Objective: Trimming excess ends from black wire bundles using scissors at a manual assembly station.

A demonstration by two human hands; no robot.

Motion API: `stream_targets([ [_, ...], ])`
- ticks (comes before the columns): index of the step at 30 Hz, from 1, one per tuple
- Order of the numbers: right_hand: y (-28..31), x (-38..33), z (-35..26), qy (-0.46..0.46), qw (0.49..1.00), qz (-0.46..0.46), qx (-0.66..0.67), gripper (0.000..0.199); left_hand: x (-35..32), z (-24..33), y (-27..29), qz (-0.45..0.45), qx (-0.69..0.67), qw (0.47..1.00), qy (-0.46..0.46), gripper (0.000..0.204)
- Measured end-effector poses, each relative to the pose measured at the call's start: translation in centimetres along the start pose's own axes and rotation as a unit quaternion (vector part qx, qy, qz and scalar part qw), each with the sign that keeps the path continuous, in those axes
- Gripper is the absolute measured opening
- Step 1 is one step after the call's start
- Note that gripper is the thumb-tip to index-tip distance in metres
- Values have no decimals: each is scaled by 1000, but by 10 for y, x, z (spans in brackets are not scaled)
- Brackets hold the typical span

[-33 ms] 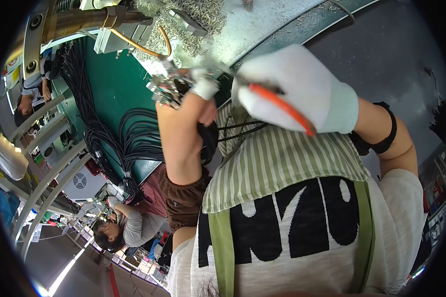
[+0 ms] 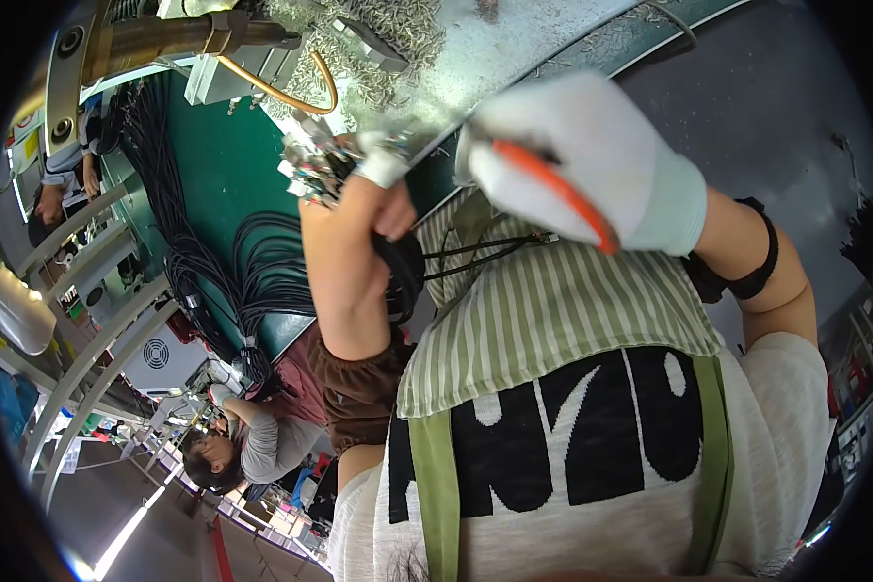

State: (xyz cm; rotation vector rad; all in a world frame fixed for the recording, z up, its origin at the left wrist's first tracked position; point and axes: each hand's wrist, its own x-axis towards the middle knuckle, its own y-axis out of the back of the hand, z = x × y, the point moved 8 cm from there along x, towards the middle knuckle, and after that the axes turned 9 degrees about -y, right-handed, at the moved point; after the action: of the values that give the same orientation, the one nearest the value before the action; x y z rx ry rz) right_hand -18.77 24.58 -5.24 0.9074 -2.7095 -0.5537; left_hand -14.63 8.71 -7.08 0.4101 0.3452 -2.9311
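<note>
Wires with multicoloured ends (image 2: 310,173) bunch against the partly gloved left hand (image 2: 385,184), its grip too blurred to judge, beside a grey metal table (image 2: 470,58) strewn with pale scraps (image 2: 412,41). The white-gloved right hand (image 2: 592,160) grips a curved, red-orange-handled tool (image 2: 565,197). Tool work seems in hand, next needing steady ends.

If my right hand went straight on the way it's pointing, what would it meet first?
Most likely your left hand, then the bundle of wire ends beyond. Your right hand, gripping the red-handled tool, points that way, but depth is unclear, so it might pass over.
</note>
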Motion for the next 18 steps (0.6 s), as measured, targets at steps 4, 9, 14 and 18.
stream_targets([
  [4, 29, 15, -4, 24, 997, 68, -33, 21, 27, 1, 20, 2, -75, 997, 4, 12],
  [9, 44, 43, -11, 114, 982, 149, -26, 25, 64, 14, 10, -68, -28, 997, -31, 18],
  [14, 14, 95, 20, -82, 983, -88, 138, 26, 72, 27, 11, -111, 113, 986, -58, 19],
  [18, 5, 85, 27, -248, 892, -177, 333, 27, 72, 38, 13, -20, 212, 969, -123, 21],
])
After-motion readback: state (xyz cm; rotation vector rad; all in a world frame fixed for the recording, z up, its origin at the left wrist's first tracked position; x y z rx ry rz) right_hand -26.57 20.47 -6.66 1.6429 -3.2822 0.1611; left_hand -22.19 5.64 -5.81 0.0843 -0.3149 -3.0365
